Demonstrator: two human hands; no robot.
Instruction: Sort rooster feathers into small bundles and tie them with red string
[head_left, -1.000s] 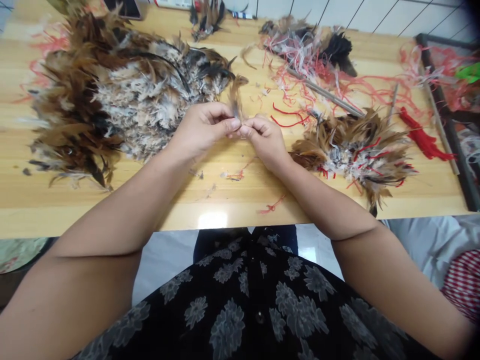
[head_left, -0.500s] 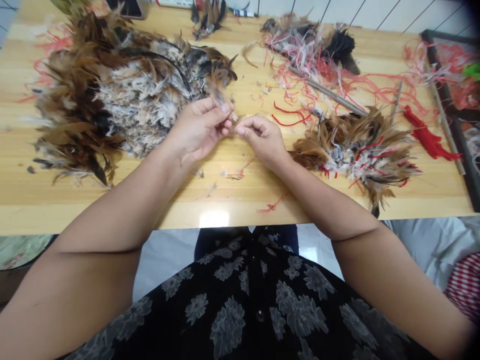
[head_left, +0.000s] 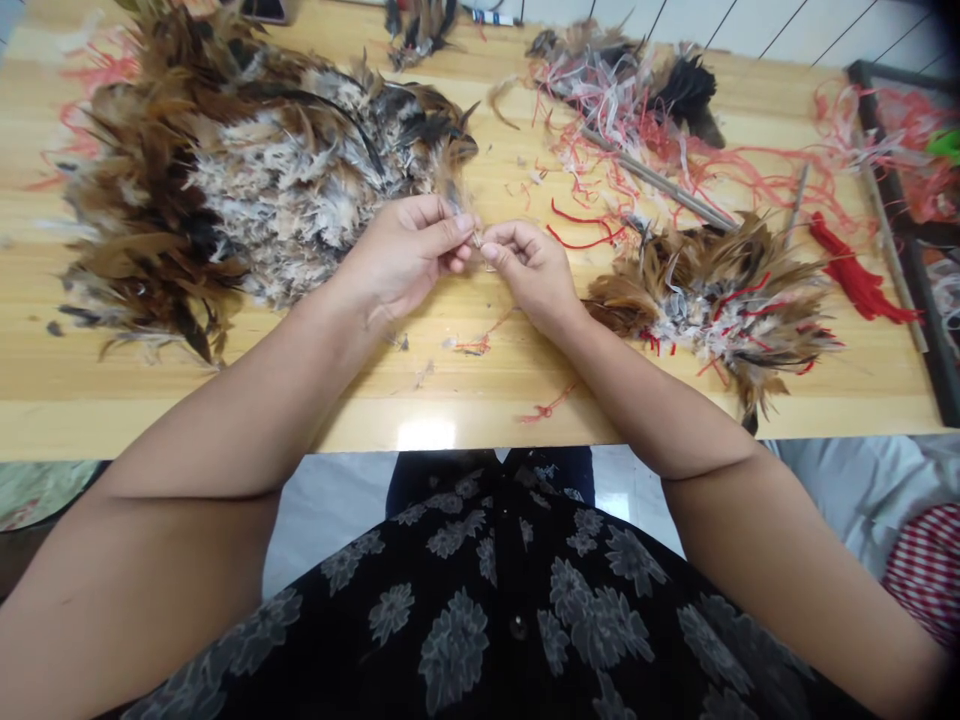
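Note:
My left hand pinches a small brown feather, its tip pointing away from me and its quill end toward my right hand. My right hand is closed in a pinch right beside the quill end; whether it grips the quill or a thin strand there is too small to tell. Behind my left hand lies a large heap of brown, black and whitish feathers. To the right of my right hand is a smaller bundle of brown feathers with red and white ties among the quills.
Red strings and a grey stick lie beyond my right hand. Further back is a feather pile with pink and white strands. At the right are a red string bunch and a dark-framed tray. Scraps dot the wooden table.
Both hands have shifted slightly to the right, and their fingertips have come closer together at the feather's quill end. The view has moved a little; the piles lie as before.

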